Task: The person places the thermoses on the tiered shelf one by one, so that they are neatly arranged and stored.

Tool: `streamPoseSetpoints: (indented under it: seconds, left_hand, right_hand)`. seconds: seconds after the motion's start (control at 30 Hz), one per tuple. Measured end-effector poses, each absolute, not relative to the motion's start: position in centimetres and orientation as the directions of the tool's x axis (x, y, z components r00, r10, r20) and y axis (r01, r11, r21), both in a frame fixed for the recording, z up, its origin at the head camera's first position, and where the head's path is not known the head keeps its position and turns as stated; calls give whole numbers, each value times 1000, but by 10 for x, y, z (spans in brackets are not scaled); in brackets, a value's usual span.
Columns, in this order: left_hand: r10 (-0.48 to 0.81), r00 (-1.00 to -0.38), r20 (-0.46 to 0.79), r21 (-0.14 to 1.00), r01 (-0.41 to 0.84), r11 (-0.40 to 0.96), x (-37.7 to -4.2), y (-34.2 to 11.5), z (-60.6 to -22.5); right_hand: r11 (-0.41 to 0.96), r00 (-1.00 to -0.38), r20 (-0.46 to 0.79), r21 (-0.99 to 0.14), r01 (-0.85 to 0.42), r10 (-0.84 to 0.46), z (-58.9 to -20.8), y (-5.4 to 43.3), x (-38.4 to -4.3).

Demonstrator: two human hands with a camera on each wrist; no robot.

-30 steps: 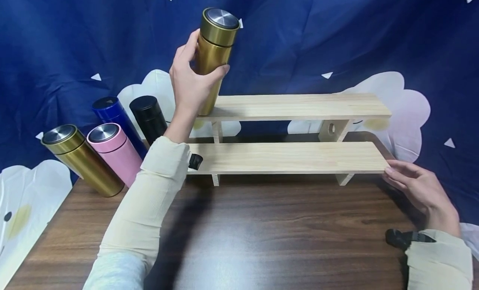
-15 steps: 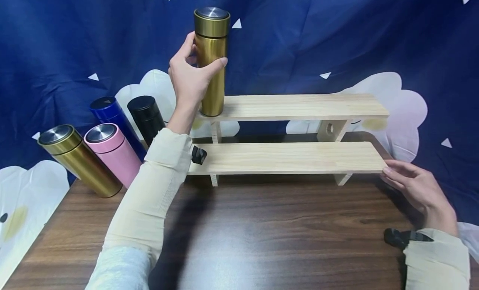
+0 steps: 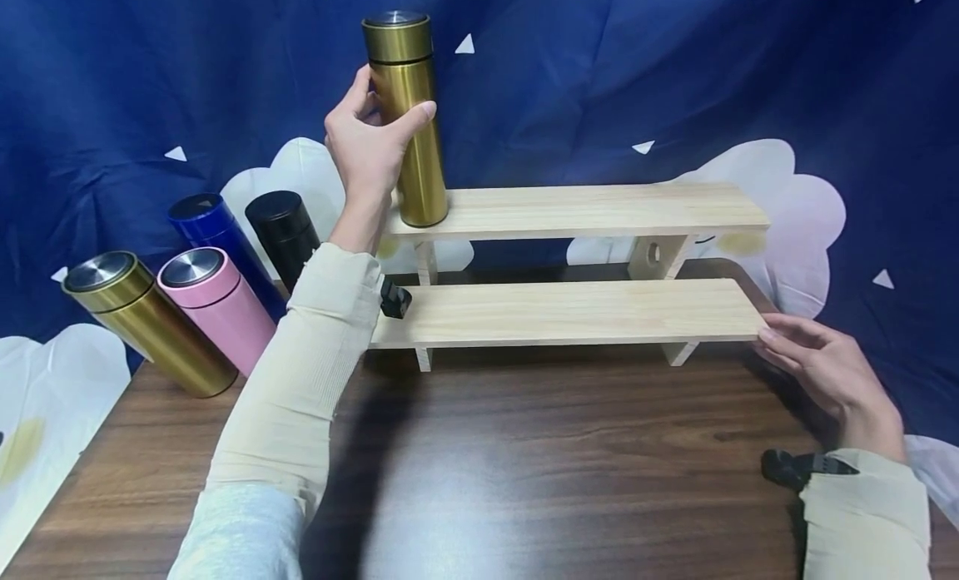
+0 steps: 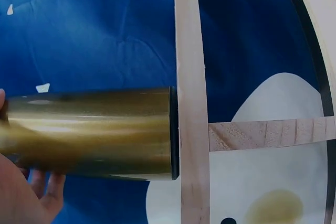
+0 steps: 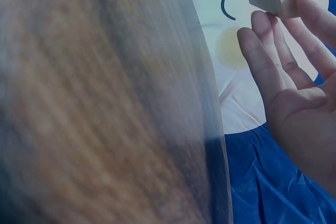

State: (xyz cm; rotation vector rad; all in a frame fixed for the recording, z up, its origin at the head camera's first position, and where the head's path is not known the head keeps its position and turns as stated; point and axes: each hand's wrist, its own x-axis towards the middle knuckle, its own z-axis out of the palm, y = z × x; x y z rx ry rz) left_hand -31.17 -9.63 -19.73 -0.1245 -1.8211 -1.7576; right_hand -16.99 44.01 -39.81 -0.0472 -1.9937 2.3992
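The left hand has its grip, thumb on one side and fingers on the other, wrapped round a tall gold metallic cylindrical bottle with a silver-topped lid. The bottle stands about upright at the left end of the upper board of a two-tier pale wooden shelf, and the left wrist view shows its dark base ring against that board. At the other end, the right hand pinches the right end of the lower board between thumb and fingertips. Each wrist carries a small black strapped device over a cream sleeve.

The shelf stands on a dark brown wood-grain counter. Left of it are four more cylindrical bottles: a second gold one leftmost, a pink one beside it, and behind them a dark blue one and a matte black one, partly covered by the left arm. Beyond hangs a deep blue curtain with white flower shapes.
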Motion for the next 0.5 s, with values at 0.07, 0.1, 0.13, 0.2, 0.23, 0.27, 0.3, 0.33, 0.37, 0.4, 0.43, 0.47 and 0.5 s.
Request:
streamPoseSetpoints:
  seconds: [0.07,0.1,0.13,0.2,0.23,0.27,0.3,0.33,0.37,0.4,0.43,0.47,0.5]
  left_hand:
    - [-335,-813,476,878,464,119,-312,-97,-197]
    - [-337,-811,478,876,467,118,-312,-97,-197]
    - [-337,-810,480,875,470,117,-312,-97,-198]
    - [-338,-806,485,872,473,125,-312,-97,-199]
    - [-340,-806,484,873,471,125,-312,-96,-200]
    - [-341,-804,487,872,471,132,-312,-96,-201]
    - [-342,-804,486,872,471,133,-312,-95,-202]
    - [-343,-803,488,872,469,141,-311,-95,-203]
    - [-344,-800,491,870,470,148,-311,-94,-204]
    - [-345,-799,493,869,471,151,-310,-94,-205]
    - [-347,-797,495,868,473,153,-310,-93,-205]
    - [-348,-793,500,865,476,158,-310,-93,-206]
    - [-349,-792,501,865,476,160,-310,-93,-206]
  right_hand:
    - [-156,-999,-18,-988,11,45,-398,439,-171]
    - [-145,-999,-21,-989,14,47,-398,439,-171]
    - [-134,-999,-24,-991,17,49,-398,440,-171]
    - [-134,-999,-25,-991,19,46,-398,440,-171]
    - [-134,-999,-21,-991,15,44,-398,441,-170]
    - [-139,-999,-19,-990,13,40,-398,441,-169]
    - [-148,-999,-16,-989,11,34,-398,442,-169]
    - [-148,-1000,-11,-989,7,28,-399,443,-168]
    - [-161,-1000,-7,-987,4,23,-399,444,-167]
    - [-164,-1000,-3,-986,0,19,-399,444,-166]
    - [-163,-1000,1,-987,-3,15,-400,445,-166]
    - [-172,-1000,3,-985,-5,11,-400,445,-166]
    - [-170,-1000,7,-985,-8,8,-400,446,-166]
